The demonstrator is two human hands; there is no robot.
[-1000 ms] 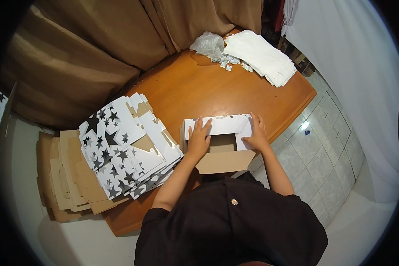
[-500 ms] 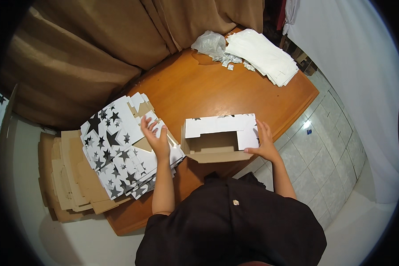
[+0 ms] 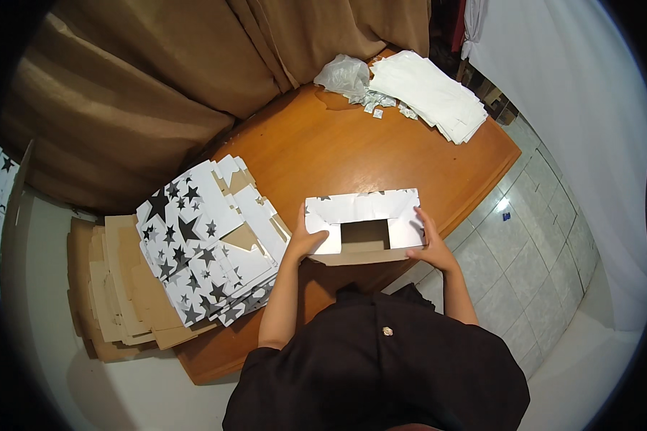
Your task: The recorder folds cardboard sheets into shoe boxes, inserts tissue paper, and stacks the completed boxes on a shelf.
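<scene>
A cardboard box [image 3: 363, 206], white with a few star marks and brown inside, sits at the table's near edge in front of me. Its far flap and both end flaps are folded inward, framing a dark rectangular opening. Along the near side a brown flap [image 3: 366, 257] sticks out toward me. My left hand [image 3: 305, 239] grips the left end, its thumb pressed on the left flap. At the right end my right hand [image 3: 433, 244] holds the box, thumb near the front corner and fingers along the outer side.
Left of the box lies a stack of flat star-printed cardboard blanks [image 3: 194, 251], over plain brown cardboard sheets [image 3: 122, 287]. Across the wooden table [image 3: 295, 151] are a clear plastic bag [image 3: 343, 75], small silvery packets [image 3: 378, 113] and a pile of white sheets [image 3: 435, 93]. Brown curtains [image 3: 144, 79] hang behind.
My left hand has moved right and down from above the stack onto the box's left end. The left flap is now folded inward. My right hand stays at the right end.
</scene>
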